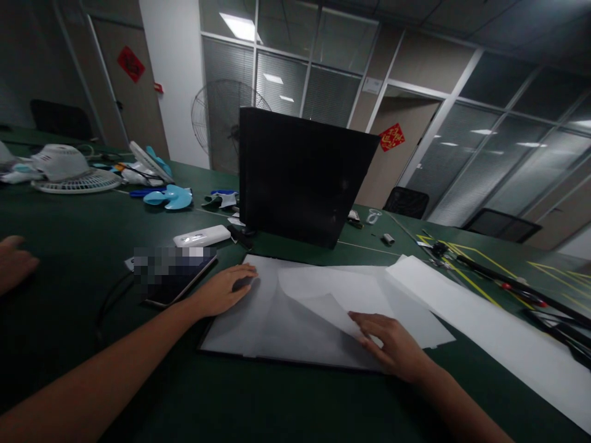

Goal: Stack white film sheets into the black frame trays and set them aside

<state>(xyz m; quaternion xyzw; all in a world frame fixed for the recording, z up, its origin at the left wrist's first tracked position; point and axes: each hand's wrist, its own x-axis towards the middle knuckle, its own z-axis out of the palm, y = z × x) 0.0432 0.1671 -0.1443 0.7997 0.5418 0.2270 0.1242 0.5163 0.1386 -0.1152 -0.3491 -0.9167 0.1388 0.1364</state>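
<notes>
A flat dark-edged panel (240, 335) with a whitish surface lies on the table in front of me. My left hand (226, 288) rests at the panel's left side, fingers stretched out and touching its surface. Over the right part lies a thin translucent white sheet (335, 307), its near edge curled up off the panel. My right hand (385, 341) pinches this raised edge between thumb and fingers. Further white sheeting (415, 323) extends past the panel on the right, where its layers are hard to tell apart.
Behind the panel stands a large black screen-like board (309, 178). A phone (182, 283) and a white oblong device (202, 236) lie left. Long white sheet (489, 332) covers the right side. Fan parts (168, 197) sit far left. Another person's hand (16, 263) is at the left edge.
</notes>
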